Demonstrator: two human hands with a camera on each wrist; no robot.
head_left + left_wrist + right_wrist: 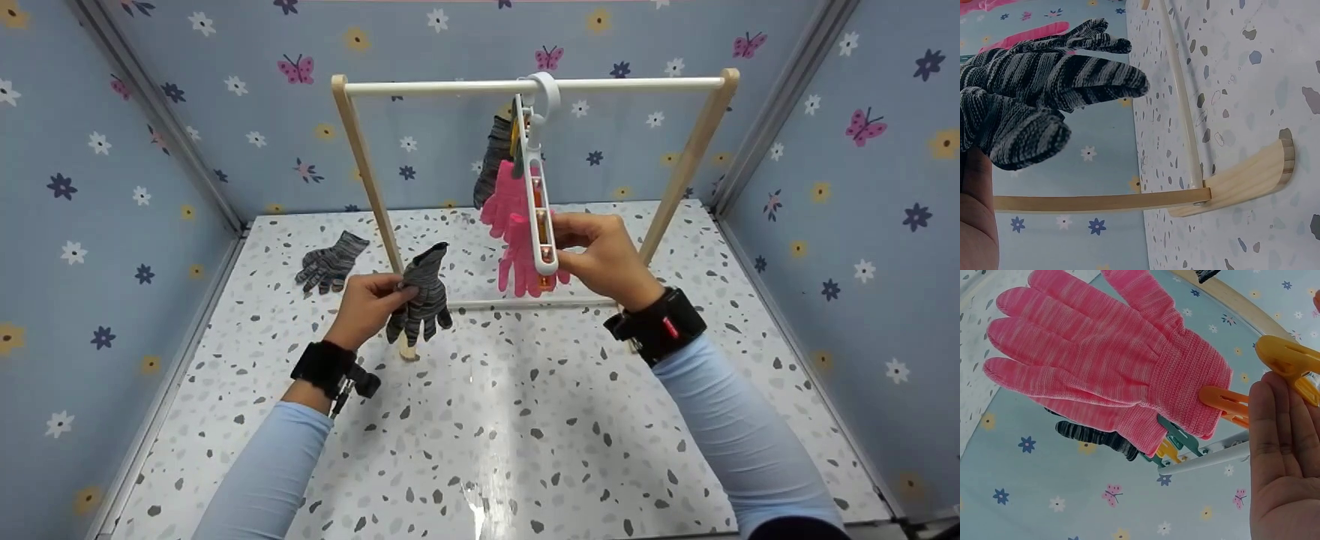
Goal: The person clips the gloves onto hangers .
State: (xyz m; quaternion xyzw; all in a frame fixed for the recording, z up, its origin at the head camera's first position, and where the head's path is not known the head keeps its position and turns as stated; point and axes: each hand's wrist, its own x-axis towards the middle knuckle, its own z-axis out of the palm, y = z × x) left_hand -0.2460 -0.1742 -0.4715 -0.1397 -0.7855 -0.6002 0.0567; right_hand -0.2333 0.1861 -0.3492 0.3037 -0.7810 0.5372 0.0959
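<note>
My left hand [373, 304] pinches a dark grey striped knit glove [427, 289] near its side, fingers hanging down; in the left wrist view the glove [1055, 79] covers part of the hand. My right hand [607, 255] is at the near end of a white clip hanger [535, 187], where its fingertips meet a yellow clothespin [1286, 360]; the thumb is out of the right wrist view. Two pink gloves [1089, 343] hang from the hanger, the nearer one gripped by an orange clothespin [1224, 402]. Behind them hangs a dark striped glove [491, 161].
The hanger hooks over the white rail [442, 88] of a rack with wooden legs [686, 169]. Another grey striped glove [334, 262] lies on the speckled surface [480, 420] at the left. Flower-patterned walls [240, 135] enclose the back and sides.
</note>
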